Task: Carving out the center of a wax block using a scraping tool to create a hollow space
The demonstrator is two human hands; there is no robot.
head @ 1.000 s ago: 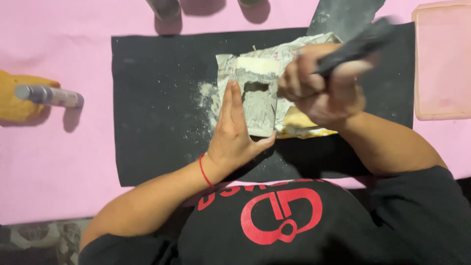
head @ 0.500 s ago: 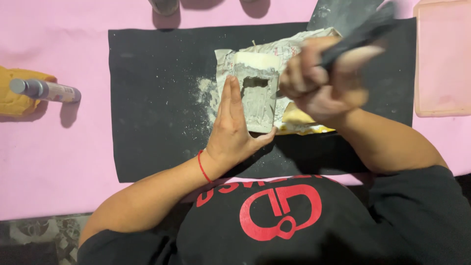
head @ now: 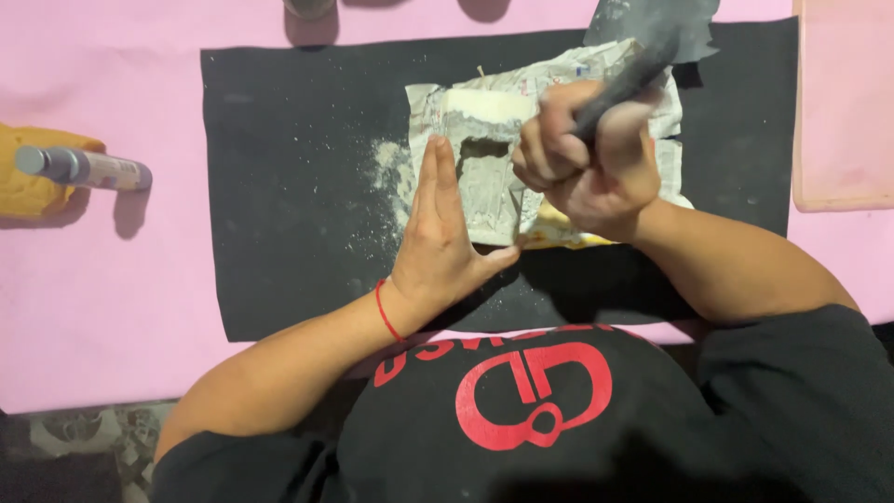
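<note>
A pale grey block [head: 484, 191] with a hollow cut into its top lies on crumpled newspaper [head: 549, 93] on a black mat [head: 289, 186]. My left hand [head: 442, 237] lies flat and upright against the block's left side, fingers straight and together, thumb under its near edge. My right hand [head: 587, 158] is closed in a fist around a dark tool handle [head: 629, 79], held over the block's right part. The tool's tip is hidden by the fist. Pale dust [head: 386, 172] is scattered on the mat left of the block.
A pink sheet [head: 112, 307] covers the table under the mat. At the far left a grey tube [head: 84, 168] rests on a yellow cloth [head: 33, 186]. A pink tray [head: 843, 102] lies at the right edge. Dark objects stand at the top edge.
My right fist with the tool has shifted slightly over the block between frames. My left hand stays pressed to the block's left side.
</note>
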